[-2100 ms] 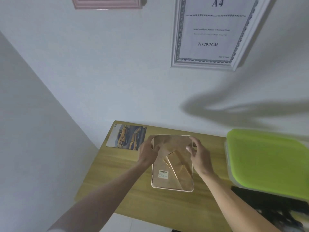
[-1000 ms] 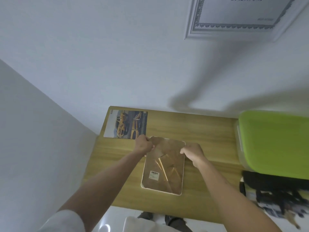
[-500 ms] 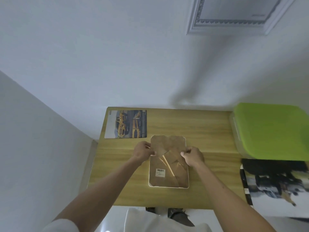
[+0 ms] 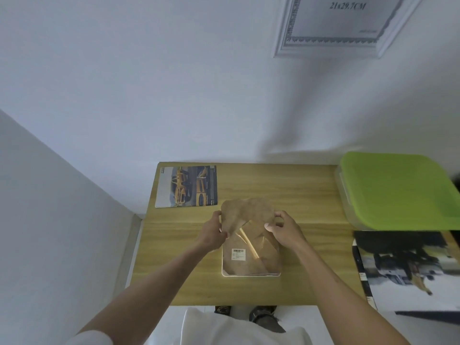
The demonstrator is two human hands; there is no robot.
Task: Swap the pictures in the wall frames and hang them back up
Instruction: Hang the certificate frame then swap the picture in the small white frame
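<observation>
— How many frames does one see, and where is the one being worked on?

— Two. A small white-rimmed picture frame point(image 4: 251, 260) lies face down on the light wooden table point(image 4: 298, 195), near its front edge. A large white ornate frame point(image 4: 331, 46) hangs on the wall above, cut by the top edge of the view.

— And the hands?

— The left hand point(image 4: 211, 232) pinches the left edge of the brown cardboard backing board point(image 4: 245, 212); the right hand point(image 4: 286, 227) pinches its right edge. The far end of the board is raised off the frame.

— How many pictures?

— Two. One glossy print of yellow cars point(image 4: 186, 186) lies at the far left corner of the table, well apart from the frame. One dark print point(image 4: 405, 267) lies at the right, partly under a clear box with a lime-green lid point(image 4: 395, 188).

— Is there room?

— Bare wood shows between the frame and the box, and behind the frame up to the wall.
</observation>
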